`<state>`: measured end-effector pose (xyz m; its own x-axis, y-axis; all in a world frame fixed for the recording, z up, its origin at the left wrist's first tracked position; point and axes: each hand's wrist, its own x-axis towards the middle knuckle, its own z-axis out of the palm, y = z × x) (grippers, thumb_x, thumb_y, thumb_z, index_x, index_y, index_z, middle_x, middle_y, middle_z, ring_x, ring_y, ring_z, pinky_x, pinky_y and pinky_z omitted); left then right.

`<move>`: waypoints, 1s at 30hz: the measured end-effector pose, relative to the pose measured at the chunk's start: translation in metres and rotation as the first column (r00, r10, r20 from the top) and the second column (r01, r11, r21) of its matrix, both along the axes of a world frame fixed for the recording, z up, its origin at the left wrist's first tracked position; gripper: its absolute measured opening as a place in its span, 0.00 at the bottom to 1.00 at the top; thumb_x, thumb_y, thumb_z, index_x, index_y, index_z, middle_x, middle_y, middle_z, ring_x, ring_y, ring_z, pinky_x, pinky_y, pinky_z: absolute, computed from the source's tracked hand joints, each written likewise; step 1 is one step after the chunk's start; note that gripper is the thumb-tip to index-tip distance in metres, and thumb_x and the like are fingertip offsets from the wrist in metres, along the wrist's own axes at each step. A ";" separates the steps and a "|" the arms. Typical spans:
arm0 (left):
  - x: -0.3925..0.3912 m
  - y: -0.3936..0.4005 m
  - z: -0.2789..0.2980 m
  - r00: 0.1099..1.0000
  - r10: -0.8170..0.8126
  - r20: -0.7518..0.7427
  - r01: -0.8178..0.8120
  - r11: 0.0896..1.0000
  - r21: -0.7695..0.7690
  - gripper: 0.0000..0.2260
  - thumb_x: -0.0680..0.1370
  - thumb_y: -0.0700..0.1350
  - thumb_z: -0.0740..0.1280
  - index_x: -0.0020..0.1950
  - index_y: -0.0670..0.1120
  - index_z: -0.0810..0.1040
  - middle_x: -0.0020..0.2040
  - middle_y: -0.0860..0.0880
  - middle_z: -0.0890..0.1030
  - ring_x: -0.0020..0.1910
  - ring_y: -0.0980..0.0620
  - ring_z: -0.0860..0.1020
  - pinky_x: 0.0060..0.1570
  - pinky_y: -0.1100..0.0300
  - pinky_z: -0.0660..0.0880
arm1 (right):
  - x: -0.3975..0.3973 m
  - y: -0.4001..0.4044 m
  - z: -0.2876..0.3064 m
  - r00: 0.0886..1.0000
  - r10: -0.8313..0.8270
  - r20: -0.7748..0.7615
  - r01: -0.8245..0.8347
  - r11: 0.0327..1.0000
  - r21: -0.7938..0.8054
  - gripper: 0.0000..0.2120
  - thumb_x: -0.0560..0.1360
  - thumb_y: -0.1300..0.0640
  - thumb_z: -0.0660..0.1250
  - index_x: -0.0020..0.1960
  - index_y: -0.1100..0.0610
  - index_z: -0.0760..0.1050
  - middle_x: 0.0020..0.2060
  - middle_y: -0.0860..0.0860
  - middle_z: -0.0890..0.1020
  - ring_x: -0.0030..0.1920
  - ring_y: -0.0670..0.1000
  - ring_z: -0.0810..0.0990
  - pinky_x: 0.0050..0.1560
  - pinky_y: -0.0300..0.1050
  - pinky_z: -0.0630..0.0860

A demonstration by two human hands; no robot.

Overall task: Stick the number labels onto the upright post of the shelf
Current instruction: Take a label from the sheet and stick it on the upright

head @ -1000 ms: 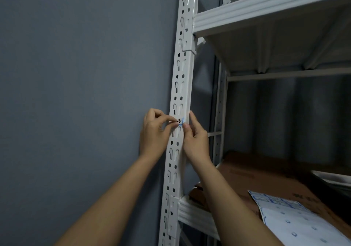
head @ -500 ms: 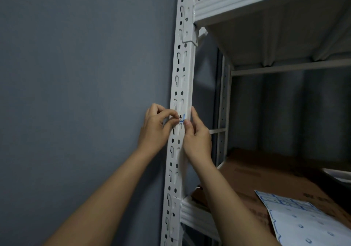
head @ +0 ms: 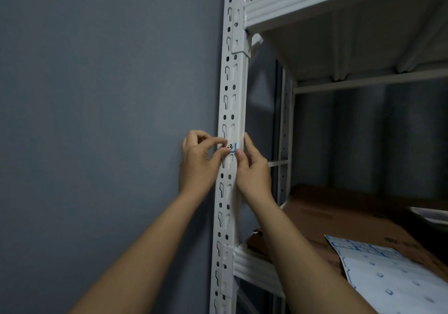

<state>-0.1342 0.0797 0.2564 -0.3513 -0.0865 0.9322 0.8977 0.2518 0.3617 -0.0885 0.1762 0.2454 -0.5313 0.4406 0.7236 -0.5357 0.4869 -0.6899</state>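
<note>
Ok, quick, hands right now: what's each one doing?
Left hand: pinches the number label against the upright post.
Right hand: fingertips on the label's right edge; curled or flat cannot be told.

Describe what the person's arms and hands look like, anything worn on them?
Both forearms are bare up to the frame edge, with no sleeves visible. The left hand and right hand show no gloves, rings, watch or bracelet. Fingernails look short and unpainted.

head cam | faces fwd, tilted up | close to post (head: 232, 100)

The white perforated metal post (head: 234, 110) looks smooth and painted; the small blue-edged label (head: 232, 147) is paper; the brown cardboard sheet (head: 344, 214) is matt.
</note>
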 end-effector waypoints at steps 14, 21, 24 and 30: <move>0.013 0.000 0.009 0.935 0.279 -0.219 -0.320 0.930 -0.180 0.05 0.75 0.44 0.69 0.44 0.43 0.81 0.47 0.50 0.75 0.48 0.50 0.72 0.38 0.57 0.66 | -0.001 0.000 -0.001 1.000 0.013 -0.013 -0.013 1.000 -0.015 0.21 0.81 0.56 0.61 0.74 0.48 0.66 0.66 0.49 0.76 0.66 0.50 0.74 0.63 0.41 0.69; 0.017 0.002 0.015 0.871 0.359 -0.336 -0.449 0.859 -0.246 0.06 0.69 0.38 0.72 0.36 0.39 0.76 0.40 0.43 0.75 0.34 0.44 0.75 0.29 0.59 0.64 | -0.001 0.001 -0.001 1.000 -0.006 -0.007 0.006 1.000 0.003 0.21 0.81 0.55 0.61 0.74 0.48 0.66 0.66 0.49 0.76 0.66 0.51 0.74 0.63 0.42 0.69; 0.017 0.002 0.020 0.829 0.405 -0.385 -0.530 0.790 -0.310 0.08 0.67 0.38 0.74 0.35 0.39 0.75 0.38 0.43 0.75 0.30 0.45 0.74 0.26 0.61 0.62 | 0.001 0.001 0.000 1.000 -0.010 -0.004 0.010 1.000 0.003 0.21 0.81 0.55 0.61 0.74 0.48 0.66 0.66 0.49 0.76 0.66 0.52 0.74 0.65 0.46 0.70; 0.022 0.000 0.028 0.860 0.445 -0.249 -0.509 0.724 -0.466 0.09 0.79 0.46 0.60 0.51 0.40 0.74 0.53 0.45 0.71 0.49 0.47 0.73 0.40 0.56 0.68 | 0.005 0.002 0.001 1.000 -0.001 0.015 0.001 1.000 0.020 0.22 0.81 0.55 0.60 0.74 0.47 0.64 0.65 0.48 0.77 0.65 0.51 0.75 0.64 0.46 0.71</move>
<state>-0.1124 0.0795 0.2843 -0.2836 0.2729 0.9193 0.6342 0.7725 -0.0337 -0.0831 0.1781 0.2462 -0.5417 0.4271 0.7240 -0.5247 0.5011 -0.6882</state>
